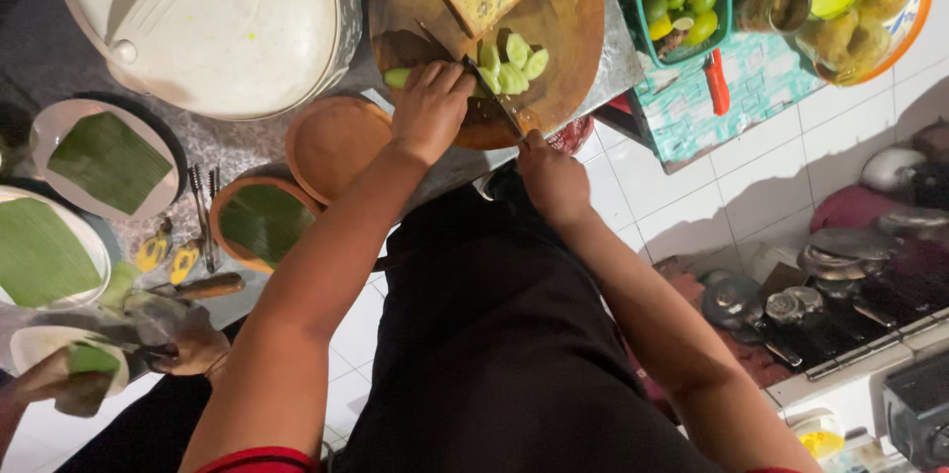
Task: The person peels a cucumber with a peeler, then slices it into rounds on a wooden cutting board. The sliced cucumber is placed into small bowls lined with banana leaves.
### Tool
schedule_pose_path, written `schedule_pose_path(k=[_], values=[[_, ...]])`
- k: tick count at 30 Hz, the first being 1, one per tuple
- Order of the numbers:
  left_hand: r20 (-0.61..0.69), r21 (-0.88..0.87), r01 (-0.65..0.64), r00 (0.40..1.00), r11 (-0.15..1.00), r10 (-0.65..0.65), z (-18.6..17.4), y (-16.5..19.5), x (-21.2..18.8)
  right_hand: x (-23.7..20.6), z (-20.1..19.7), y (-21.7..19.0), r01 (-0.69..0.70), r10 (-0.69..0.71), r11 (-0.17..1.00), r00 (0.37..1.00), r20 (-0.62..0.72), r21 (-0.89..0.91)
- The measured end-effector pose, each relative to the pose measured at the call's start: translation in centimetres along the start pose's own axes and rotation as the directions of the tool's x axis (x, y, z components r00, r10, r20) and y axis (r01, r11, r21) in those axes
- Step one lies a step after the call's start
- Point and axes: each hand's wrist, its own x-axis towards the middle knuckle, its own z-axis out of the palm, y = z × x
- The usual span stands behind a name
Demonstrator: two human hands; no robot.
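Both forearms reach out over black apron. Left hand (427, 109) grip pressed down on cucumber (398, 78) atop round wooden board (563, 38) on bench; right hand (552, 176) grip wrapped round knife (491, 92), blade beside cut slices (516, 63).

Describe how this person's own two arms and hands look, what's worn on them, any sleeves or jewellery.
Both arms are bare from the upper arm down to the hands. A strip of red short sleeve shows at the top of the left arm. The left hand and right hand wear no gloves; no watch, bracelet or ring is visible. A black apron-like garment hangs between the arms.
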Motion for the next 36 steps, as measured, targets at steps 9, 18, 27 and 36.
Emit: schedule_pose_path(k=[9,18,27,36], values=[[0.017,-0.029,0.030,0.999,0.999,-0.030,-0.1,-0.3,-0.2,0.3,-0.6,-0.8,0.073,-0.069,0.995,0.996,-0.060,0.067],[0.020,-0.072,0.033,0.999,0.997,-0.031,0.4,-0.7,-0.6,0.4,-1.0,-1.7,0.088,-0.087,0.995,0.996,-0.017,0.039],[0.065,-0.074,0.059,0.996,0.996,-0.054,-0.4,-1.1,-0.5,0.8,-1.1,-2.1,0.089,-0.089,0.996,0.996,-0.011,-0.009],[0.042,-0.024,0.067,0.997,0.997,-0.066,-1.5,-0.9,-0.5,0.9,-0.8,-2.0,0.088,-0.087,0.996,0.996,-0.015,0.014]])
